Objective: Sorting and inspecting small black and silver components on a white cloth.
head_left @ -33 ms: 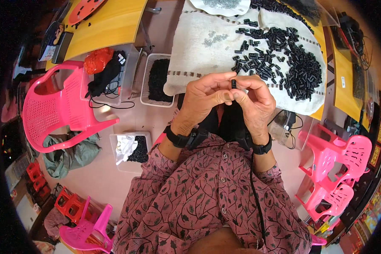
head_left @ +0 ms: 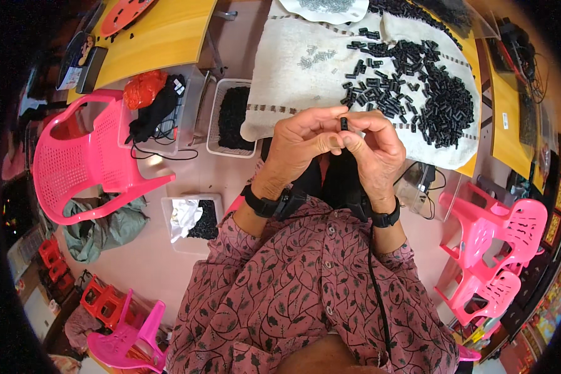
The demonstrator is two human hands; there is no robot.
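Note:
A small black cylindrical piece (head_left: 344, 124) is pinched between the fingertips of both hands, just above the near edge of a cloth-covered table. My left hand (head_left: 305, 138) closes on it from the left, thumb and fingers together. From the other side my right hand (head_left: 375, 142) grips it with thumb and forefinger. Beyond the hands, a large heap of similar black pieces (head_left: 445, 109) lies on the white cloth (head_left: 287, 68). A little scatter of small clear or silvery parts (head_left: 316, 57) rests on the cloth to the left of the heap.
A white plate (head_left: 355, 14) of small clear parts stands at the far edge. Left of the table are a white basket (head_left: 214, 128) of black pieces and, nearer, a tub (head_left: 169, 215) with more. Pink chairs (head_left: 68, 159) stand left, pink stools (head_left: 480, 218) right.

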